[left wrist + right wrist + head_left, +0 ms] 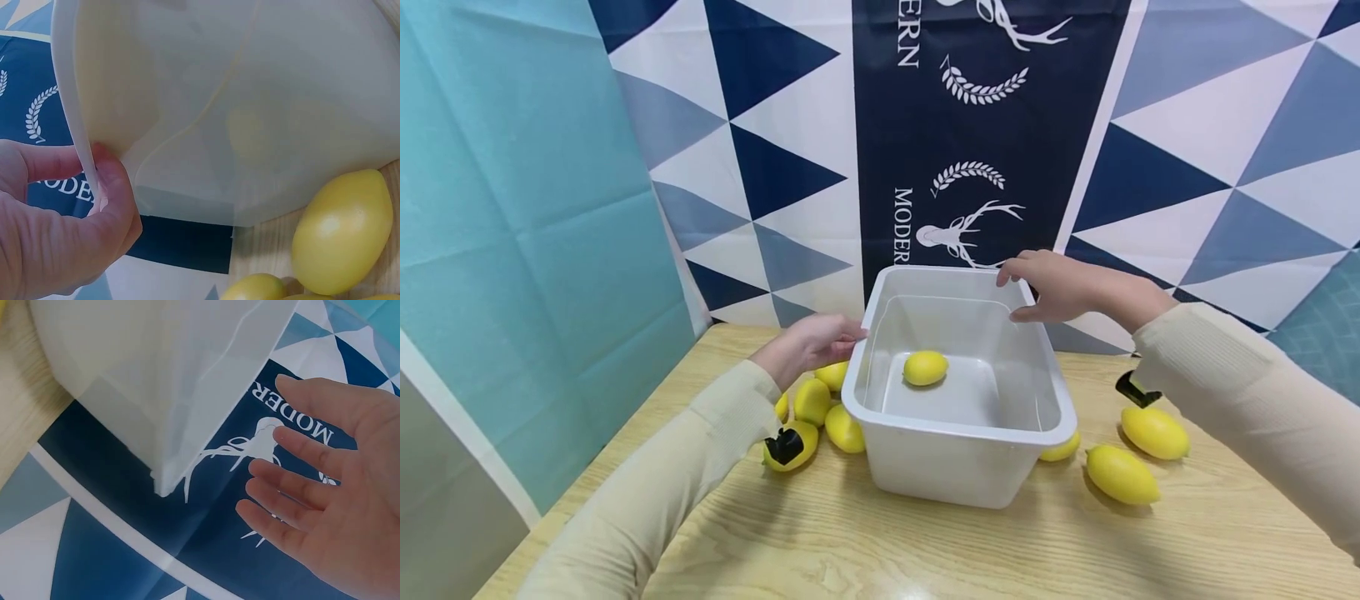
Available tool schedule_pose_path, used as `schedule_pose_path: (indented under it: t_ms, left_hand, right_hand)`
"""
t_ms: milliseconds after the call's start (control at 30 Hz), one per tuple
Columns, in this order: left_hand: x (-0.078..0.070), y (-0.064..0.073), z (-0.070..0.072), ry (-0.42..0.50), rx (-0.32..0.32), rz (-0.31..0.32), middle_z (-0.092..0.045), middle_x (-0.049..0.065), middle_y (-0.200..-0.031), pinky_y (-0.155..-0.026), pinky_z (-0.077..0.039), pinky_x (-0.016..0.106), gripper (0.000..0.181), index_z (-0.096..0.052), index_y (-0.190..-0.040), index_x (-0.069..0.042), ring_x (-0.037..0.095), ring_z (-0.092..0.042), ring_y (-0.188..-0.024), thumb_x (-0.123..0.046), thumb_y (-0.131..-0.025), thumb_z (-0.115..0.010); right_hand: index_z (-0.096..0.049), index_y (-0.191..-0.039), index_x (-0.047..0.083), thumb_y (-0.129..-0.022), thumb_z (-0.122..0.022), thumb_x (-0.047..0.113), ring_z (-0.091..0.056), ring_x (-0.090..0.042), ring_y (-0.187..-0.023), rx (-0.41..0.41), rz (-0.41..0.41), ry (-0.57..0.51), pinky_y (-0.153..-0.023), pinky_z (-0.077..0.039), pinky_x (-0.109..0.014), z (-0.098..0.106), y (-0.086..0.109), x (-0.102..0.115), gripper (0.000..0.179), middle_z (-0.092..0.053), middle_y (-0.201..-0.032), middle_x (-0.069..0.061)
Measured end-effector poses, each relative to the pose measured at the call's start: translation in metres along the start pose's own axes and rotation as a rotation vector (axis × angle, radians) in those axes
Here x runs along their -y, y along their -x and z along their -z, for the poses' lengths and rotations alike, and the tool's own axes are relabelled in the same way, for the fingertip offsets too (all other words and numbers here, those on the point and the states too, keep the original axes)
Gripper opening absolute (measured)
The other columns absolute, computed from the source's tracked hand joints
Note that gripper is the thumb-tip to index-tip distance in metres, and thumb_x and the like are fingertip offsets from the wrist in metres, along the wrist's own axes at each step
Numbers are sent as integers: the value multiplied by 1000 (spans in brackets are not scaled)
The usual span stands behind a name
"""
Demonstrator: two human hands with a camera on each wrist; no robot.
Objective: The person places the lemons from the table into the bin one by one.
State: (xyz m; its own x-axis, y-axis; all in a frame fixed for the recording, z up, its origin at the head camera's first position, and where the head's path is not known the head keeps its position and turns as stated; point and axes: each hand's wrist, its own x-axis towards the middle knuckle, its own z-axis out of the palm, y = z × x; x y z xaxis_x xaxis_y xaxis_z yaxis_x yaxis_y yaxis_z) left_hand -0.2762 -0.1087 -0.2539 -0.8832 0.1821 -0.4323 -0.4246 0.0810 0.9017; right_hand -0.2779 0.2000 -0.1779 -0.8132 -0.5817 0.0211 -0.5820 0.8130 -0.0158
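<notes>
A white plastic tub (951, 462) stands in the middle of the wooden table, and one lemon (926, 367) lies on its floor. My left hand (820, 340) pinches the tub's left rim; the left wrist view shows the thumb and fingers of this hand (81, 215) on either side of the wall. At the far right corner of the tub is my right hand (1060, 287). In the right wrist view that hand (331, 475) has its fingers spread and slightly bent, apart from the tub's corner (164, 469), with nothing held.
Several lemons (812, 402) cluster along the tub's left side, partly behind my left wrist. To its right lie two more lemons (1122, 475), with another lemon (1062, 448) half hidden by the tub. Behind the table (820, 542) hangs a patterned cloth (790, 167).
</notes>
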Motion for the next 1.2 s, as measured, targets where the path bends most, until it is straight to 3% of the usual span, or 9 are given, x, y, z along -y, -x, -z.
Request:
schedule_pose_path:
  t_ms: [267,500,800,1200]
  left_hand:
    - [-1,0,-1,3,3,3,-46,10,-142,-108,-45,28,46,-47,-138,-4,22,-54,-113,-4,-93,-55]
    - [-2,-2,-1,-3,11,11,-46,11,-142,-109,-44,28,44,-48,-137,-3,22,-53,-113,-4,-93,-54]
    - [-3,-1,1,-11,16,20,-46,9,-140,-107,-46,27,45,-47,-137,-4,22,-53,-114,-4,-93,-56]
    - [-7,0,1,-37,6,70,-50,10,-132,-104,-48,27,44,-48,-134,-4,21,-54,-108,-5,-91,-58]
  right_hand:
    - [-60,-116,4,-79,-76,13,-60,-32,-107,-103,-3,-13,-92,-53,-51,-11,24,-8,41,-63,-116,-17]
    - [-60,-116,3,-81,-74,15,-59,-35,-109,-175,-80,1,-91,-53,-53,-20,45,-18,40,-63,-115,-18]
    - [-60,-115,1,-80,-75,17,-60,-36,-103,-160,-145,23,-84,-55,-53,-34,74,-30,42,-63,-112,-20]
    - [-61,-111,0,-77,-78,15,-63,-36,-97,-164,-125,23,-79,-58,-49,-57,95,-38,42,-66,-107,-19]
